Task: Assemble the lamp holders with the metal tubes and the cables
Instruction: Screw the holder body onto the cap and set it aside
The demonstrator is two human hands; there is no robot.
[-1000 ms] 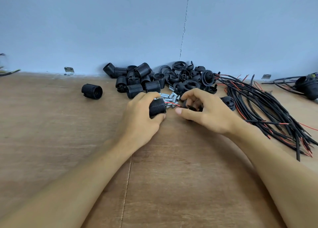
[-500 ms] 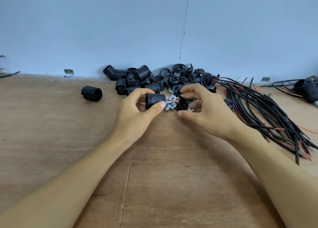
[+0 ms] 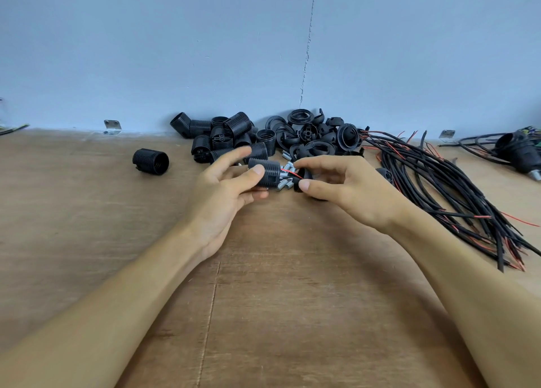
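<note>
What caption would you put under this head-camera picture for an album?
Left hand holds a ribbed black lamp holder, right hand pinches a small black cap, a red wire running between them.

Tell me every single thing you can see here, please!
shells: heap, black, by the wall
lone shell: one, black, left of heap
caps: heap, black, right of shells
tubes: handful, silver, in front of caps
cables: bundle, black and red, right
wired holder: one, black, far right
brackets: two, silver, wall foot
table: one, brown, underneath
left grip: one hand, centre, pinching held shell
right grip: one hand, centre, pinching held cap
</note>
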